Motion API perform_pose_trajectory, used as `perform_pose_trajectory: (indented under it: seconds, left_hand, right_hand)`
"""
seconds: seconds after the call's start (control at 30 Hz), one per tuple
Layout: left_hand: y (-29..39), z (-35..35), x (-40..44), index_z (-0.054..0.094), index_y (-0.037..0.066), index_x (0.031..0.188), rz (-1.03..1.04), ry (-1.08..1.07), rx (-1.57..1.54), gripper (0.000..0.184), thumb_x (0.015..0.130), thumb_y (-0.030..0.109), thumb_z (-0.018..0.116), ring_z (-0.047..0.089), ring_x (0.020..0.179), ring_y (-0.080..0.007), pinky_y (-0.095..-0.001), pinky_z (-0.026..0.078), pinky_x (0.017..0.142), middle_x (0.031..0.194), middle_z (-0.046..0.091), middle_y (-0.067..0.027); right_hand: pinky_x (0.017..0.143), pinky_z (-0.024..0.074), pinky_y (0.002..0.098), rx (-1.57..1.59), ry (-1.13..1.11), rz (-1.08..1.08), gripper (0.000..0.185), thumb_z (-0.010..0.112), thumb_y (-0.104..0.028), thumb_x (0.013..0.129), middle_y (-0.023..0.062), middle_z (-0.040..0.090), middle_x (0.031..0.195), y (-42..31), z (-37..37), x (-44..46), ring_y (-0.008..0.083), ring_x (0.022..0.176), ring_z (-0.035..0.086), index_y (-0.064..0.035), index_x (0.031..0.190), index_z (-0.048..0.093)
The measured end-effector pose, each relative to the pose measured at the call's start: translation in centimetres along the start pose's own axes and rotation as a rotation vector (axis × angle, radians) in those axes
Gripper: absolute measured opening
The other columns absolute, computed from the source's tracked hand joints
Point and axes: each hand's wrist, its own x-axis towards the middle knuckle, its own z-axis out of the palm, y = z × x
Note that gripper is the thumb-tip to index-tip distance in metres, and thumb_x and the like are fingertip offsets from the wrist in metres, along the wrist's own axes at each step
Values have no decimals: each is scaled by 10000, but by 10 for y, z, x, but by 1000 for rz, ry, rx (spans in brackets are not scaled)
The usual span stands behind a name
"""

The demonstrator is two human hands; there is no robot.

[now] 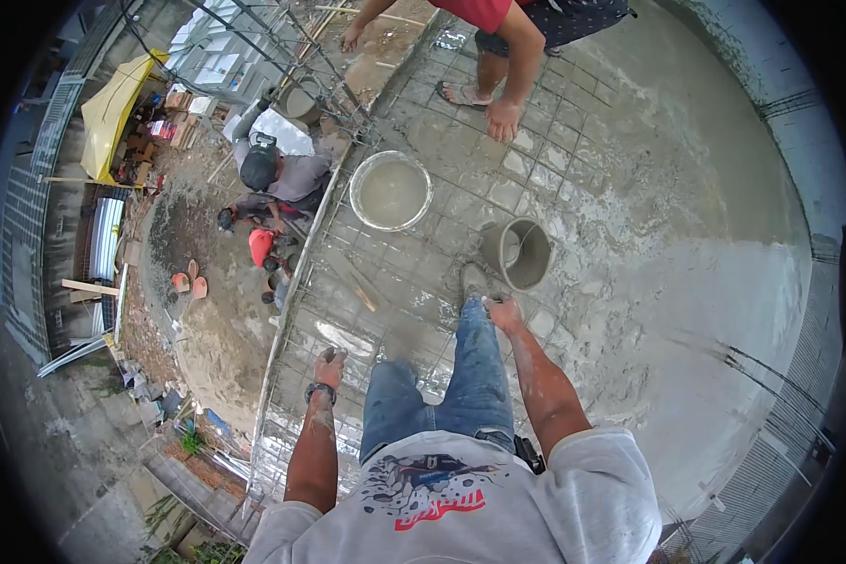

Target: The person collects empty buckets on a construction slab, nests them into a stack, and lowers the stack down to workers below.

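My left hand (327,368), wearing a dark wristwatch (319,392), hangs over the wet rebar grid on the left. Its fingers are loosely apart with nothing in them. At the lower leg of my jeans (477,352) is my right hand (505,315), its bent fingers appearing to pinch the cloth. Just beyond that hand a grey bucket (518,254) with a wire handle stands tilted. Farther off sits a round tub (391,192) of greyish liquid. My boot (474,280) is on the wet grid beside the bucket.
A co-worker's hand (503,119) reaches down to the grid ahead. Smooth wet concrete (724,310) spreads to the right. A wooden stick (362,293) lies on the grid. The slab edge (296,282) drops to lower ground at left, where people work. Upright rebar (334,70) stands near that edge.
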Motion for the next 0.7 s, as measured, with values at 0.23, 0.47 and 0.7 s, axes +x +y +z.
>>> perform_pose_trajectory:
  seconds: [0.23, 0.47, 0.7]
  left_hand:
    - [-43, 117, -3, 441, -44, 1359, -304, -100, 9, 680, 843, 273, 751, 603, 835, -120, -246, 464, 576, 1100, 632, -99]
    - [17, 256, 14, 473, 70, 1379, -365, -330, -126, 539, 902, 204, 686, 600, 1102, -174, -339, 506, 840, 1272, 585, -75]
    - [27, 299, 39, 478, 40, 1372, -247, -387, -240, 512, 914, 168, 669, 609, 1085, -138, -273, 490, 877, 1259, 597, -67]
  right_hand:
    - [1105, 310, 485, -680, -1, -240, 808, 714, -448, 775, 195, 455, 1392, 7, -33, 198, 343, 1354, 364, -106, 1440, 405]
    - [1072, 359, 481, -925, -391, -239, 795, 730, -386, 768, 158, 472, 1354, 79, -36, 242, 332, 1312, 420, -134, 1446, 400]
    - [881, 515, 436, -917, -238, -319, 368, 509, -176, 901, 150, 607, 1174, 118, -4, 274, 315, 1078, 619, -69, 1252, 543]
